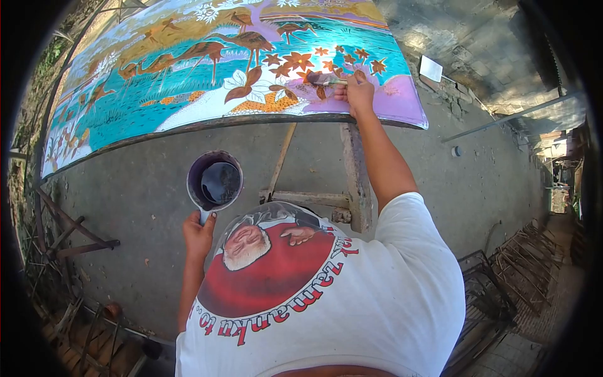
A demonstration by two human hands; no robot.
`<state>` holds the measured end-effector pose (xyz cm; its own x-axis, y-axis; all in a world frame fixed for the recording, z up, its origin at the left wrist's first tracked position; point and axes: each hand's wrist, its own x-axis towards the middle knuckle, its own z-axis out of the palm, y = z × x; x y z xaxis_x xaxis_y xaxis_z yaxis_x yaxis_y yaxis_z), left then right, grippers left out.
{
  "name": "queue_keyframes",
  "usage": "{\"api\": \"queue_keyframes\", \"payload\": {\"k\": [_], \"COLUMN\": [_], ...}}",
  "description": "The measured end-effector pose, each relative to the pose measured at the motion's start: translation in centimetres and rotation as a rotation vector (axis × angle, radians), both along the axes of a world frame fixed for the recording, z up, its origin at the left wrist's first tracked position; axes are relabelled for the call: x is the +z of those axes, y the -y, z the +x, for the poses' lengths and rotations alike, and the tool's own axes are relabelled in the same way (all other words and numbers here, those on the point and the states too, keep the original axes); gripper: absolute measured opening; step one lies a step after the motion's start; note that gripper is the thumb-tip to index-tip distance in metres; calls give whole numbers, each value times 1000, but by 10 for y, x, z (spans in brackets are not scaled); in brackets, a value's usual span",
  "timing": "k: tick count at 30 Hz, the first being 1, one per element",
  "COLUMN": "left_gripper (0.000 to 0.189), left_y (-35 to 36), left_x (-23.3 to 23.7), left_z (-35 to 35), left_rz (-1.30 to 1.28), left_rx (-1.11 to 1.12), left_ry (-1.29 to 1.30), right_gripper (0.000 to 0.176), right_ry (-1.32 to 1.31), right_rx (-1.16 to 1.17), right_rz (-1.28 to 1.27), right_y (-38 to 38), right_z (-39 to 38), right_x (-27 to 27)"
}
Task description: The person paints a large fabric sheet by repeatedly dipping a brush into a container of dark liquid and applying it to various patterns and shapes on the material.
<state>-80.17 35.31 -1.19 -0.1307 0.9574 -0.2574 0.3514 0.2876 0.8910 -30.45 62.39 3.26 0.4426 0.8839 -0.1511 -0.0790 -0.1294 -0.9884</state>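
My right hand (359, 94) is closed around the handle of a wide paintbrush (323, 79). The brush's bristles point left and lie over the orange flowers of a large painted cloth (251, 60), seemingly touching it. Birds, leaves and teal water cover the cloth, with a lilac patch at its right corner. Lower down, my left hand (198, 234) grips the short pale handle of a round dipper (193, 164). Dark liquid (220, 182) stands inside it, level with the dipper held upright in front of my shirt.
A dark wooden bar (207, 124) runs under the cloth's near edge, above wooden supports (356, 179). Crossed poles (69, 235) stand at the left. On the concrete floor (138, 188) sits a small cup (456, 151). Metal racks (521, 270) lean at the right.
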Motion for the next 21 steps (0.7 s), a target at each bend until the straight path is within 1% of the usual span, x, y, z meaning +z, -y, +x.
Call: {"api": "queue_keyframes", "payload": {"k": [1,3,5,7,8,10,11,12,14,15,17,18,20,21], "left_gripper": [29,29,29,28,28,28,28,28,28,28,29,29,30,30], "left_y": [-1,-1,-4,-5,-5,-5,-4,-4,-4,-4,-3,-3,-1,1], "left_x": [2,2,0,0,-1,4,6,4,-1,-1,1,1,0,0], "left_z": [2,3,2,2,2,6,7,7,8,8,8,7,4,3], "left_rz": [0,1,-4,1,3,-2,-11,-12,21,22,19,19,49,50], "left_rx": [5,7,-17,-31,-41,-32,-30,-28,-42,-43,-39,-37,-40,-35], "left_ry": [16,30,-9,-17,-22,-32,-43,-40,-2,-1,-10,-10,-22,-20], "right_gripper": [29,29,28,28,28,29,29,29,27,27,26,26,25,25], "right_ry": [-29,-30,-34,64,64,147,109,111,88,89,-8,-8,110,112], "right_rx": [34,26,17,73,76,-26,-50,-48,40,38,106,108,20,25], "right_rz": [8,6,8,12,13,19,42,41,98,99,-26,-27,-14,-13], "right_y": [-1,-5,-6,-6,-7,-18,-24,-27,-32,-30,-27,-27,-25,-23], "right_z": [-14,-45,-58,-64,-61,-47,-47,-52,-67,-69,-74,-68,-42,-34], "right_x": [-3,-6,0,7,10,10,5,-1,-10,-7,-1,1,7,7]}}
